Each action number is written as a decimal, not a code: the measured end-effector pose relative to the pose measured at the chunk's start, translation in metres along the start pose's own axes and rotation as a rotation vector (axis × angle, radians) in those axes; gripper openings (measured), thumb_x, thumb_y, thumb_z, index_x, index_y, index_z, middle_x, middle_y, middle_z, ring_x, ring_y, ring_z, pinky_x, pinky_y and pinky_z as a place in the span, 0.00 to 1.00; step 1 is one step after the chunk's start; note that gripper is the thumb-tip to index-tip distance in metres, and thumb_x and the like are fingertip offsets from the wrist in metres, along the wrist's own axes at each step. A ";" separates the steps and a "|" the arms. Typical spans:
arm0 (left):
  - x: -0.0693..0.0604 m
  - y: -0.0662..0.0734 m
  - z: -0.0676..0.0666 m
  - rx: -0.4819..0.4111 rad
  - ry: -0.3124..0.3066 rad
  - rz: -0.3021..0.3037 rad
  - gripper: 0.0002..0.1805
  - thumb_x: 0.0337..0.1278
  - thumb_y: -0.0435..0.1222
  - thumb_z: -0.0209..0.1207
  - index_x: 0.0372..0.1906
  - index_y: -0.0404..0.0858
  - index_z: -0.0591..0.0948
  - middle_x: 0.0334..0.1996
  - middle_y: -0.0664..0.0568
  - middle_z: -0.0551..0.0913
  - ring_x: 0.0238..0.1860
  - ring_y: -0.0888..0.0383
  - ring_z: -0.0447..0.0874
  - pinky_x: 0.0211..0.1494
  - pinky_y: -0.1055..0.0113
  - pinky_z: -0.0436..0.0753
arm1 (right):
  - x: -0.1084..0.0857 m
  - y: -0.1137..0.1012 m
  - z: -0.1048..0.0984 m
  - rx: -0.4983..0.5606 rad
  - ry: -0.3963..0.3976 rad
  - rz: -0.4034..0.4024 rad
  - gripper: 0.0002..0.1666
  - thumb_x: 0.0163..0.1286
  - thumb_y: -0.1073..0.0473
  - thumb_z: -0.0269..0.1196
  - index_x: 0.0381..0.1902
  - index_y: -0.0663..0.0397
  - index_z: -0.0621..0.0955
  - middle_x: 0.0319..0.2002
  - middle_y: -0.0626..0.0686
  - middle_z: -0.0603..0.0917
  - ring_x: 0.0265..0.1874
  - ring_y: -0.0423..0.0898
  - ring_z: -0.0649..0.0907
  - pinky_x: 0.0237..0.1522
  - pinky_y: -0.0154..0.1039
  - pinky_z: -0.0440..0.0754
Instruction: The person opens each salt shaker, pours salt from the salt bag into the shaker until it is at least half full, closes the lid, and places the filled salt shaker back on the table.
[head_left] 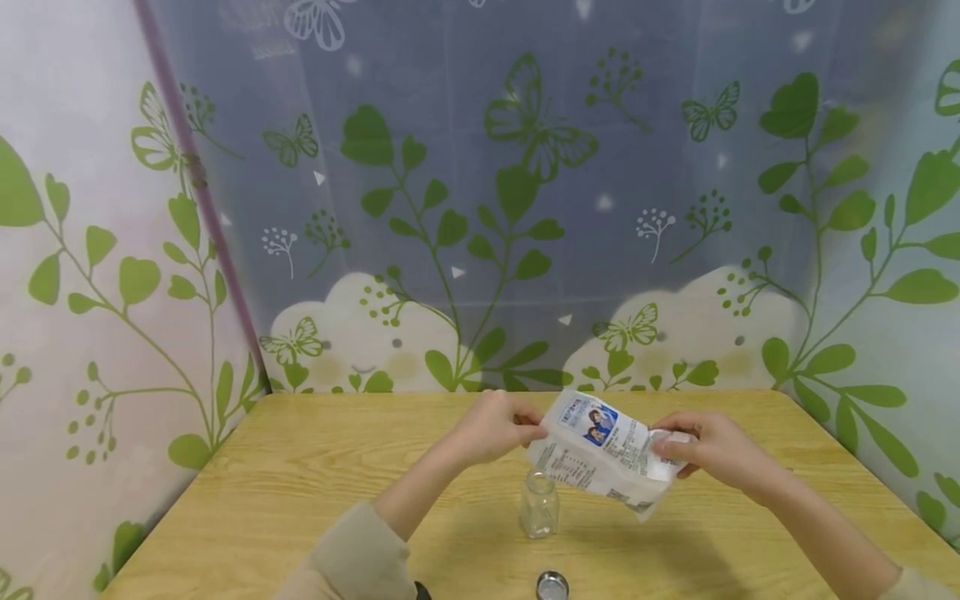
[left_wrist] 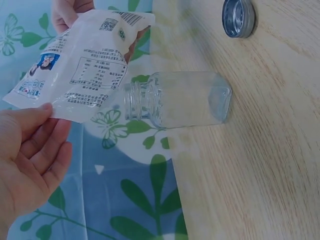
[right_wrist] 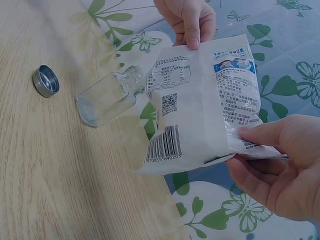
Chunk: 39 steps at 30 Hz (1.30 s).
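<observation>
Both hands hold a white printed plastic pouch (head_left: 600, 450) tilted above the table. My left hand (head_left: 497, 429) pinches one end of it between thumb and fingers, seen closely in the left wrist view. At the other end my right hand (head_left: 716, 454) grips the pouch with the thumb on its printed face. A clear glass jar (head_left: 540, 507) stands upright without a lid, just below the pouch's left part. Nearer the front lies a round silver metal lid (head_left: 552, 585). What is inside the pouch is hidden.
The wooden table (head_left: 300, 467) carries the jar and lid. Behind it and at both sides hang curtains (head_left: 450, 208) printed with green leaves and butterflies. A small dark object (head_left: 422, 591) shows at the left sleeve's edge.
</observation>
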<state>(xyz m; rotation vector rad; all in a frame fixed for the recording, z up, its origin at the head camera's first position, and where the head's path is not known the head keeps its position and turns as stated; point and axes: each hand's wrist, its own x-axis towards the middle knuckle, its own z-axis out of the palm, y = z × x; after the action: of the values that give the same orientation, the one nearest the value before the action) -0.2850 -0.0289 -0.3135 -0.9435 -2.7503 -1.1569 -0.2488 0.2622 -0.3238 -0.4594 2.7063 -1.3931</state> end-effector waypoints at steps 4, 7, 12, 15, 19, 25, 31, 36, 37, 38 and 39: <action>0.000 -0.001 0.001 -0.007 0.006 -0.004 0.04 0.53 0.33 0.62 0.32 0.37 0.85 0.24 0.56 0.84 0.21 0.66 0.79 0.26 0.72 0.75 | 0.000 -0.002 -0.001 -0.018 0.001 -0.020 0.22 0.63 0.58 0.62 0.48 0.73 0.76 0.39 0.59 0.81 0.32 0.49 0.80 0.28 0.40 0.81; -0.001 -0.003 0.001 -0.020 0.012 0.002 0.04 0.53 0.33 0.62 0.32 0.36 0.85 0.25 0.54 0.84 0.22 0.65 0.79 0.26 0.72 0.76 | 0.001 -0.004 -0.002 -0.042 0.004 -0.032 0.22 0.63 0.57 0.62 0.48 0.72 0.77 0.39 0.59 0.81 0.32 0.48 0.80 0.28 0.41 0.81; -0.002 -0.005 0.000 -0.043 0.015 0.010 0.05 0.53 0.32 0.62 0.32 0.35 0.85 0.26 0.53 0.85 0.22 0.65 0.79 0.26 0.71 0.77 | 0.001 -0.009 -0.003 -0.089 0.015 -0.061 0.21 0.63 0.58 0.62 0.47 0.71 0.77 0.39 0.59 0.81 0.30 0.47 0.80 0.27 0.40 0.81; -0.004 -0.007 -0.001 -0.045 0.015 0.006 0.05 0.54 0.32 0.61 0.33 0.35 0.85 0.25 0.53 0.84 0.22 0.65 0.78 0.26 0.72 0.76 | 0.002 -0.012 -0.003 -0.110 0.022 -0.072 0.20 0.63 0.58 0.62 0.47 0.70 0.78 0.39 0.60 0.81 0.29 0.47 0.80 0.27 0.40 0.81; -0.006 -0.009 -0.002 -0.039 0.024 0.011 0.05 0.53 0.33 0.62 0.32 0.36 0.85 0.24 0.55 0.84 0.22 0.65 0.78 0.26 0.71 0.75 | 0.003 -0.016 -0.004 -0.135 0.023 -0.083 0.20 0.63 0.58 0.62 0.47 0.69 0.78 0.39 0.59 0.81 0.28 0.47 0.80 0.26 0.39 0.81; -0.009 -0.013 -0.003 -0.050 0.031 0.016 0.05 0.53 0.32 0.62 0.32 0.35 0.85 0.26 0.53 0.84 0.23 0.65 0.79 0.26 0.71 0.76 | 0.004 -0.021 -0.004 -0.161 0.018 -0.105 0.21 0.64 0.58 0.62 0.48 0.70 0.78 0.40 0.60 0.81 0.28 0.46 0.80 0.25 0.37 0.81; -0.010 -0.013 -0.004 -0.071 0.031 0.014 0.05 0.53 0.31 0.62 0.33 0.34 0.85 0.26 0.51 0.85 0.24 0.61 0.81 0.26 0.71 0.77 | 0.005 -0.025 -0.007 -0.178 0.006 -0.131 0.18 0.64 0.59 0.61 0.46 0.68 0.79 0.38 0.57 0.81 0.29 0.46 0.80 0.25 0.37 0.80; -0.011 -0.014 -0.004 -0.086 0.025 0.006 0.05 0.53 0.31 0.61 0.33 0.34 0.85 0.27 0.50 0.85 0.25 0.57 0.83 0.26 0.72 0.77 | 0.005 -0.030 -0.008 -0.202 0.002 -0.132 0.17 0.65 0.59 0.61 0.46 0.67 0.79 0.38 0.57 0.80 0.29 0.46 0.79 0.25 0.37 0.80; -0.012 -0.014 -0.004 -0.087 0.023 0.004 0.05 0.53 0.31 0.61 0.33 0.34 0.85 0.27 0.51 0.85 0.25 0.58 0.83 0.25 0.72 0.76 | 0.005 -0.031 -0.007 -0.207 0.002 -0.128 0.17 0.65 0.59 0.61 0.47 0.66 0.79 0.38 0.56 0.80 0.29 0.45 0.79 0.25 0.36 0.80; -0.012 -0.014 -0.004 -0.081 0.023 0.004 0.05 0.53 0.31 0.61 0.33 0.34 0.85 0.27 0.51 0.85 0.24 0.60 0.82 0.24 0.72 0.76 | 0.005 -0.032 -0.007 -0.211 0.003 -0.125 0.17 0.65 0.59 0.61 0.47 0.66 0.79 0.38 0.56 0.80 0.29 0.45 0.79 0.25 0.36 0.80; -0.013 -0.015 -0.003 -0.075 0.022 0.004 0.05 0.53 0.32 0.61 0.33 0.34 0.85 0.26 0.52 0.85 0.24 0.62 0.81 0.24 0.72 0.75 | 0.005 -0.033 -0.007 -0.216 0.003 -0.121 0.17 0.65 0.59 0.61 0.46 0.66 0.79 0.38 0.56 0.80 0.28 0.45 0.79 0.25 0.36 0.80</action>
<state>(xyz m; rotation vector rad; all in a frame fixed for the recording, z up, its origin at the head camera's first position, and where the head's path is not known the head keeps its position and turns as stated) -0.2831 -0.0458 -0.3233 -0.9359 -2.7041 -1.2709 -0.2468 0.2484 -0.2933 -0.6454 2.8889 -1.1297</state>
